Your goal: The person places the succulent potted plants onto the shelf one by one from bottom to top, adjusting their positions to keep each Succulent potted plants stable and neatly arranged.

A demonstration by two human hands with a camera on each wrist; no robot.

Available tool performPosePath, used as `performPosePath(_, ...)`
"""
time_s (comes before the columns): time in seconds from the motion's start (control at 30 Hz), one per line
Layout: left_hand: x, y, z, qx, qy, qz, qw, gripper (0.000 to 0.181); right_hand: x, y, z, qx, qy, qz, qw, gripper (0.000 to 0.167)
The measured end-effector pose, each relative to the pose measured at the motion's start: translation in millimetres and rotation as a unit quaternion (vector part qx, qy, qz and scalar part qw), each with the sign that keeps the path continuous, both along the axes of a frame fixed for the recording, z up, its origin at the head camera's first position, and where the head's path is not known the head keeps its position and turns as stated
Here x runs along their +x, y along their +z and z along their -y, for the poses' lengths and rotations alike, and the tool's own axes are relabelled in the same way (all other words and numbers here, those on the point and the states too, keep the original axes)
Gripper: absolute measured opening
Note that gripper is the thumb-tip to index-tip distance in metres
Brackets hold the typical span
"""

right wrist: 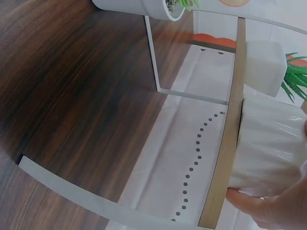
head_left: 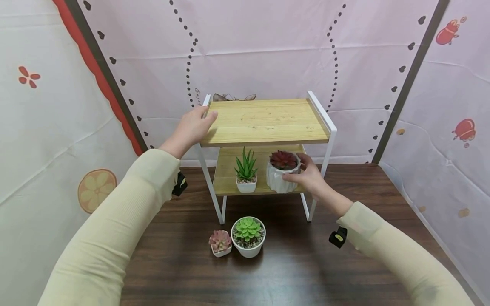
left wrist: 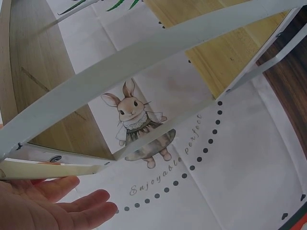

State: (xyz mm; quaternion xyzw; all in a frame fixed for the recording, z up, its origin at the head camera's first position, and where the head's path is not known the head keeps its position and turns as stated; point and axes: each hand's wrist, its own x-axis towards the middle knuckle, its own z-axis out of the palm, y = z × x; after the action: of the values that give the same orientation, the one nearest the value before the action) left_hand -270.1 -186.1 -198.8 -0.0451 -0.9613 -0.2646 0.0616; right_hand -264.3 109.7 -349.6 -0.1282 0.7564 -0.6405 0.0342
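Observation:
My right hand [head_left: 309, 176] grips a ribbed white pot [head_left: 281, 180] with a dark red succulent [head_left: 283, 160], at the front right of the lower board of a two-tier shelf [head_left: 264, 123]. In the right wrist view the pot [right wrist: 271, 143] sits at the board's edge. My left hand [head_left: 193, 126] holds the white side rail at the upper board's left, thumb over the wood; in the left wrist view its other fingers [left wrist: 91, 199] show outside the frame. Left of the red succulent, a spiky green plant [head_left: 246, 168] in a small white pot stands on the lower board.
On the dark wood table [head_left: 183, 263], before the shelf, stand a pink succulent [head_left: 220, 241] in a small white pot and a green succulent [head_left: 248, 229] in a round white pot. Printed cloth [head_left: 264, 55] hangs behind and at both sides.

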Motion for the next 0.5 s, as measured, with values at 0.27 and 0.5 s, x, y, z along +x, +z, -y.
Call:
performPosePath(0.27,0.7,1.0,-0.2,-0.003,0.0,0.002,1.0,0.063,-1.4,0.9,0.1,0.004,0.0,-0.005,1.0,0.079)
performPosePath(0.5,1.6,1.2,-0.5,-0.001,0.001,0.003,1.0,0.062,-1.8,-0.1,-0.3,0.004,0.004,-0.01,0.9999,0.079)
